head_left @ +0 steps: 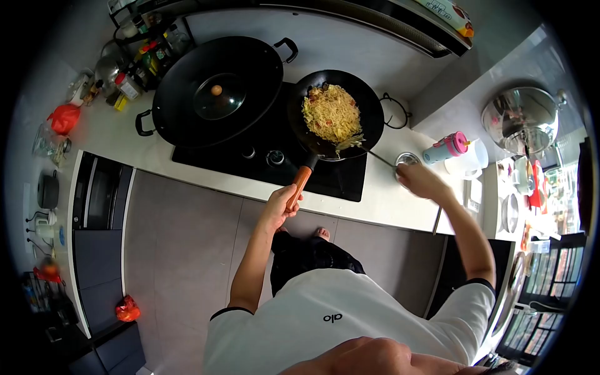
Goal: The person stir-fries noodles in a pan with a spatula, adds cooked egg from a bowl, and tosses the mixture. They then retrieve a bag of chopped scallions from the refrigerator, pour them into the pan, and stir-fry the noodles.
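My left hand (284, 205) is wrapped round the wooden handle (300, 184) of a black frying pan (372, 115) on the right side of the stove. Fried noodles (331, 112) with small red and green bits lie in the pan. My right hand (420, 179) grips the end of a long metal spatula (379, 156), whose head rests at the lower right edge of the noodles. Just behind that hand a small metal bowl (407, 157) stands on the counter.
A large black wok (172, 94) with a glass lid (220, 107) inside sits on the left of the stove (337, 181). Seasoning bottles (128, 85) stand at the far left. On the right are a blue cup with a pink lid (440, 150) and a white container (470, 161).
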`<state>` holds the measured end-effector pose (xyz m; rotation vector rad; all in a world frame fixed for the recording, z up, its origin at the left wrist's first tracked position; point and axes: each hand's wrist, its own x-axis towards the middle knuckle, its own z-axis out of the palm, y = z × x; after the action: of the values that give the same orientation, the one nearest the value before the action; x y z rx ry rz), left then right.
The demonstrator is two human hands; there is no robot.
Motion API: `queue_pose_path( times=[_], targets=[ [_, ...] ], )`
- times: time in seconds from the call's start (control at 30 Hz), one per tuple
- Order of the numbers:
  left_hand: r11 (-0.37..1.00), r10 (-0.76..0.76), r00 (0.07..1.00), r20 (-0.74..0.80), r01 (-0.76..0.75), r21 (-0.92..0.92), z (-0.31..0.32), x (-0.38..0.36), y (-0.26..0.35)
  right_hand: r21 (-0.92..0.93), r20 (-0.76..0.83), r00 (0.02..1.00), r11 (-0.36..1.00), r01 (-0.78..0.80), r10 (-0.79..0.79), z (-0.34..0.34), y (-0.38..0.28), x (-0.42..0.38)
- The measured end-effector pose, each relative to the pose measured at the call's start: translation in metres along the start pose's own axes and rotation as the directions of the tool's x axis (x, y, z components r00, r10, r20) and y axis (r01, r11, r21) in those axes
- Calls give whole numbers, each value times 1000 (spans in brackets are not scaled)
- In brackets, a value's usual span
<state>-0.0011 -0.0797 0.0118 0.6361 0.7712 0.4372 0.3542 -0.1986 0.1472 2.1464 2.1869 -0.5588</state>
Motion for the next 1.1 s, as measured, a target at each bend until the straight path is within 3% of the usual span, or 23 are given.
queue_pose_path(
  times=[0.1, 0.17, 0.2, 0.23, 0.27, 0.37, 0.53, 0.57, 0.63, 0.7, 0.73, 0.83, 0.93, 1.03, 1.1],
  targets=[
    [1000, -11, 1000, -2, 11, 8, 0, 1, -1, 99, -96, 962, 965, -245, 254, 59, -23, 54],
    [1000, -5, 1000, -11, 5, 19, 1, 0, 1, 189, -296, 936, 972, -137, 189, 85, 1, 91],
    [1000, -3, 1000, -17, 3, 24, 3, -2, 2, 392, -114, 928, 875, -286, 355, 50, -16, 87],
    [1000, 0, 1000, -19, 1, 28, 4, -4, 2, 415, -109, 935, 870, -265, 337, 22, -20, 76],
    [1000, -6, 1000, -16, 6, 22, 2, -2, 0, 187, -112, 975, 968, -167, 190, 9, 0, 71],
    [1000, -8, 1000, -19, 8, 6, 1, 0, -2, -108, 71, 989, 986, -124, 132, -55, 9, 28],
    [1000, -5, 1000, -10, 5, -21, -1, -1, -2, -305, 135, 985, 950, -64, 109, -59, -6, 30],
    [1000, -2, 1000, -9, 2, -21, 0, 0, -3, -310, 137, 973, 941, -136, 186, -23, 21, 53],
    [1000, 3, 1000, 2, -3, -15, 2, 1, -3, -103, -84, 957, 953, -286, 278, 4, 4, 82],
    [1000, -4, 1000, -11, 4, -24, 1, -2, 0, -42, -165, 982, 994, -104, 96, 6, 21, 95],
    [1000, 2, 1000, 3, -2, -6, 1, -2, 1, 27, -114, 983, 989, -143, 145, -13, 16, 81],
    [1000, -1, 1000, -10, 0, -24, 2, -3, 1, -37, 125, 980, 988, -148, 152, -82, -1, 35],
    [1000, -2, 1000, -11, 2, -24, 2, -2, 0, -49, 350, 868, 932, -358, 352, -117, -31, 18],
    [1000, 6, 1000, -3, -6, -21, -1, 0, -3, -76, 64, 998, 997, 10, -5, -42, 10, 46],
    [1000, -13, 1000, -7, 13, -26, 3, -1, -2, -47, -19, 1000, 999, -4, 3, -21, 11, 64]
  ],
)
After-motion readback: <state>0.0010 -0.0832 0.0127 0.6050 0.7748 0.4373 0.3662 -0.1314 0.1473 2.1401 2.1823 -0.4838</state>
